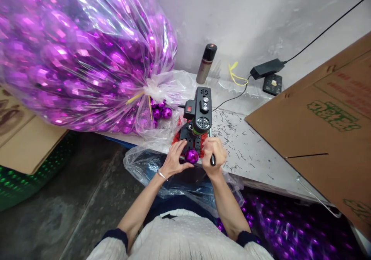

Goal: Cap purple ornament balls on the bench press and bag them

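A purple faceted ball (191, 156) sits at the front of a small black drill-press-like machine (202, 109). My left hand (173, 160) is beside it, thumb and fingers spread, with the fingertips on the machine's dark base (187, 139). The ball lies in the gap between thumb and fingers; I cannot tell whether they touch it. Closed in a fist at the machine's right side, my right hand (214, 153) grips a lever handle (213, 160), whose black end shows below the fingers. Red material (204, 138) lies under the base.
A big clear bag of purple balls (95, 66) fills the left. Behind the machine stand a spray can (206, 63) and a power adapter (267, 69). Black shavings (228, 136) litter the table. A cardboard box (327, 124) leans in from the right; more purple balls (292, 225) lie below.
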`<action>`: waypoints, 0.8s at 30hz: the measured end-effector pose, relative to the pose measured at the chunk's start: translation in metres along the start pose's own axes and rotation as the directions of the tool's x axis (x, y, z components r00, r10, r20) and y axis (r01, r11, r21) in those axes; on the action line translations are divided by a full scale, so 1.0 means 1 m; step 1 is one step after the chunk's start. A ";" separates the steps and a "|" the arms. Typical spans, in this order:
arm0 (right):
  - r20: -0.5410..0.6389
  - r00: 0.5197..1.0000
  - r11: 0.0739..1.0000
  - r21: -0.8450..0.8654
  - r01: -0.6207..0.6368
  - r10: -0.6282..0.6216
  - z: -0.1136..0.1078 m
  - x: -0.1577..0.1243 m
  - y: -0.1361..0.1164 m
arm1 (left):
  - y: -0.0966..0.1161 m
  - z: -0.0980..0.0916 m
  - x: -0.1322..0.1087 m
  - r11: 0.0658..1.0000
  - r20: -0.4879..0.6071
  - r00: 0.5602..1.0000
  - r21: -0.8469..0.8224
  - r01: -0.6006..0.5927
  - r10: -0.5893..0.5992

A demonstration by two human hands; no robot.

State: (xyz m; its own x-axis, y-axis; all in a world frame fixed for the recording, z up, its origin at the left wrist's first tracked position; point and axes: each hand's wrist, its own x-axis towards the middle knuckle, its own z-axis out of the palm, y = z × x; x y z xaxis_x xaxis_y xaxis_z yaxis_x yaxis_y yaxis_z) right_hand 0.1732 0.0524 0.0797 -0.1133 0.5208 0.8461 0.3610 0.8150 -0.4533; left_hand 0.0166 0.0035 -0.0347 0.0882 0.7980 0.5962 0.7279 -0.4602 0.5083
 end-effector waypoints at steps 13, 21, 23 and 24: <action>-0.003 1.000 1.000 0.006 0.031 -0.031 0.003 -0.010 0.006 | -0.079 -0.031 0.157 0.626 0.056 0.757 0.604 0.493 -0.651; 0.024 1.000 1.000 0.000 0.010 -0.010 -0.004 0.005 0.001 | -0.060 -0.043 0.104 0.744 0.048 0.763 -0.194 0.640 -0.644; 0.031 0.999 1.000 0.002 -0.015 0.015 -0.006 0.011 -0.001 | -0.039 -0.036 0.075 0.658 0.113 0.780 -0.470 0.588 -0.616; 0.032 0.999 1.000 0.003 -0.025 0.025 -0.007 0.013 -0.002 | -0.029 -0.030 0.061 0.606 0.151 0.782 -0.550 0.575 -0.605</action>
State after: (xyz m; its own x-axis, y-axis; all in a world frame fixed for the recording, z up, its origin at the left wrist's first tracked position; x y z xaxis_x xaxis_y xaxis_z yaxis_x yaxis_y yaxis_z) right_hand 0.1772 0.0557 0.0941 -0.1342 0.5488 0.8251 0.3609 0.8025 -0.4751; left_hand -0.0192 0.0537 0.0058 -0.2689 0.9610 0.0650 0.1176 -0.0342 0.9925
